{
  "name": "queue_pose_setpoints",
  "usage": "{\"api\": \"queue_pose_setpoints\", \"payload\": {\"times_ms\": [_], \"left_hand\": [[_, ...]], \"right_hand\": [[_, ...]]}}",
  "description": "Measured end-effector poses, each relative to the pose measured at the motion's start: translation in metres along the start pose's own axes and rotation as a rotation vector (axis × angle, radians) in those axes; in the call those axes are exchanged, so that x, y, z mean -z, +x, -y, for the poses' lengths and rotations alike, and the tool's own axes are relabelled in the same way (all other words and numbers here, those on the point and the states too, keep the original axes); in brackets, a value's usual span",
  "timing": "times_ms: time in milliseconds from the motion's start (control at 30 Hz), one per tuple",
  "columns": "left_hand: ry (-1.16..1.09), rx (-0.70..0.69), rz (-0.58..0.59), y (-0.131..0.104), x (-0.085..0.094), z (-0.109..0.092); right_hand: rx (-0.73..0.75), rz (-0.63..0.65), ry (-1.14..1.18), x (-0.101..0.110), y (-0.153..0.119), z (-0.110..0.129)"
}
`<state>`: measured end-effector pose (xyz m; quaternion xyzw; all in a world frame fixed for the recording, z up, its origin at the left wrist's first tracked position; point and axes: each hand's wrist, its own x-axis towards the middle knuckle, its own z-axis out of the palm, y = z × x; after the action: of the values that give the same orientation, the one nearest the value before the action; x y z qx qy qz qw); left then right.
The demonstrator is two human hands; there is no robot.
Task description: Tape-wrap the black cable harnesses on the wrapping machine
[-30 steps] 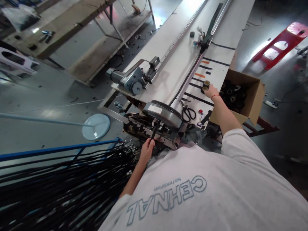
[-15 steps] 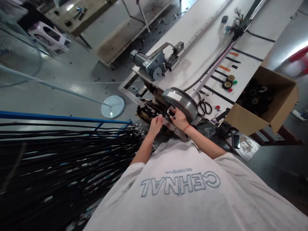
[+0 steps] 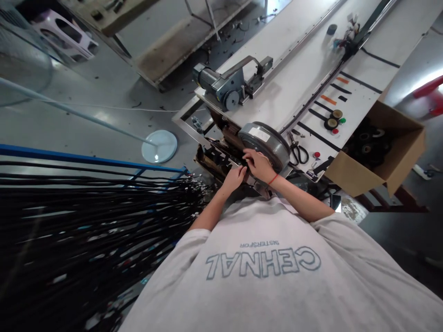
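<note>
My left hand (image 3: 235, 179) is closed in a pinch at the near end of the bench, and what its fingertips hold is too small to make out. Just right of it, my right hand (image 3: 260, 167) has its fingers apart and stretched leftward over a dark gap, beside a grey round drum (image 3: 256, 135) with a white label. The right fingers hold nothing that I can see. Dark machine parts and a metal frame (image 3: 194, 131) lie under and left of both hands. Black-handled scissors (image 3: 299, 153) rest on the bench, right of the drum.
A motor unit (image 3: 221, 85) is mounted on the white bench (image 3: 294, 60). Tape rolls (image 3: 334, 119) and red and green buttons sit near its right edge. A cardboard box (image 3: 401, 152) holds dark rolls. Many black cables (image 3: 104, 207) hang on a blue rack (image 3: 86, 159) at left.
My left hand has moved right, closer to the right hand. The fingers of my right hand have stretched further left. The view has shifted slightly.
</note>
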<state>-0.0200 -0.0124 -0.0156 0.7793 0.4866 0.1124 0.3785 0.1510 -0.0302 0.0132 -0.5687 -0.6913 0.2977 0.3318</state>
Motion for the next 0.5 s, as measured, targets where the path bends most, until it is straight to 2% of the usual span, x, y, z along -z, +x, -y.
{"api": "queue_pose_setpoints", "payload": {"times_ms": [67, 167, 233, 300, 367, 433, 467, 500], "left_hand": [[0.096, 0.034, -0.016, -0.003, -0.002, -0.006], [0.211, 0.106, -0.089, -0.009, -0.002, -0.019], [0.213, 0.118, -0.125, -0.012, -0.001, -0.023], [0.116, 0.093, -0.142, -0.015, -0.002, -0.02], [-0.042, 0.096, -0.124, -0.02, -0.008, -0.006], [-0.166, 0.183, -0.019, -0.031, -0.017, 0.015], [-0.208, 0.236, 0.044, -0.038, -0.021, 0.025], [-0.239, 0.283, 0.092, -0.047, -0.026, 0.035]], "right_hand": [[0.04, 0.016, -0.027, 0.002, 0.013, -0.003], [0.024, 0.029, -0.087, -0.001, 0.025, -0.008], [-0.004, 0.03, -0.107, -0.005, 0.022, -0.005], [0.007, 0.036, -0.09, -0.004, 0.009, 0.005], [0.071, 0.043, -0.082, 0.009, -0.013, 0.015], [0.032, -0.035, -0.151, 0.036, -0.036, 0.012], [-0.078, -0.125, -0.223, 0.053, -0.046, 0.002], [-0.266, -0.25, -0.31, 0.072, -0.055, -0.012]]}}
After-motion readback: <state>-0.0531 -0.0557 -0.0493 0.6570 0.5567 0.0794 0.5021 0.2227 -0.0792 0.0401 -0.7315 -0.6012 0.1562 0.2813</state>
